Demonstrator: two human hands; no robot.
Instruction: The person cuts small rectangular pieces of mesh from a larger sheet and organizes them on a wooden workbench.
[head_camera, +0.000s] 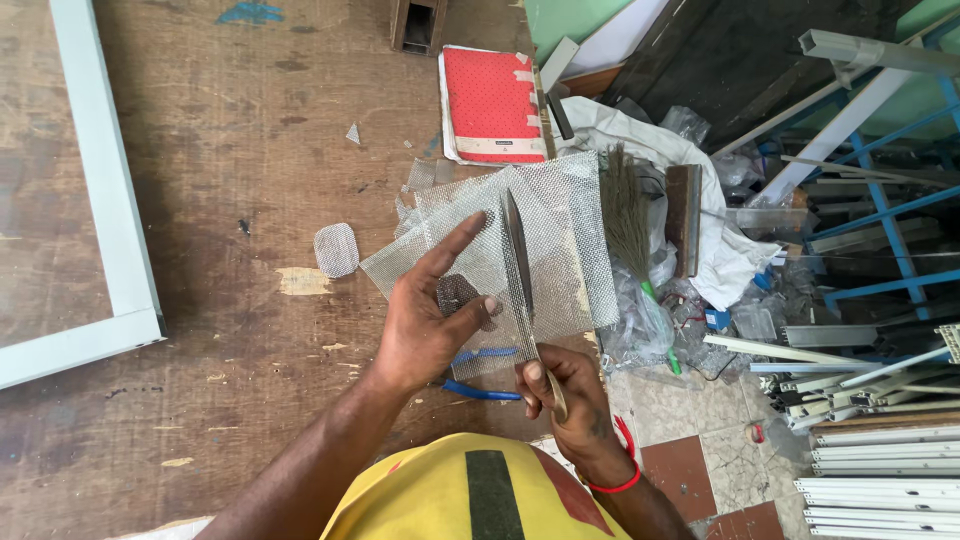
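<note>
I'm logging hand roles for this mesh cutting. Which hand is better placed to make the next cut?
Right. The right hand grips the long blade, which lies across the mesh sheet. The left hand holds the mesh, fingers spread, so it only steadies.

There is one view only, from a camera worn on the person's head, so no second view overlaps it. It looks steeply down and slightly forward over the person's own chest, whose yellow shirt (470, 495) fills the bottom edge. The two hands sit close below the lens, near the middle of the frame, with forearms entering from the bottom. The wooden tabletop (200, 330) takes up the left and centre, seen almost from straight above. Its right edge runs down the frame, and beyond it the view drops farther to the tiled floor (700, 420) and stacked metal profiles (880, 470)
</note>
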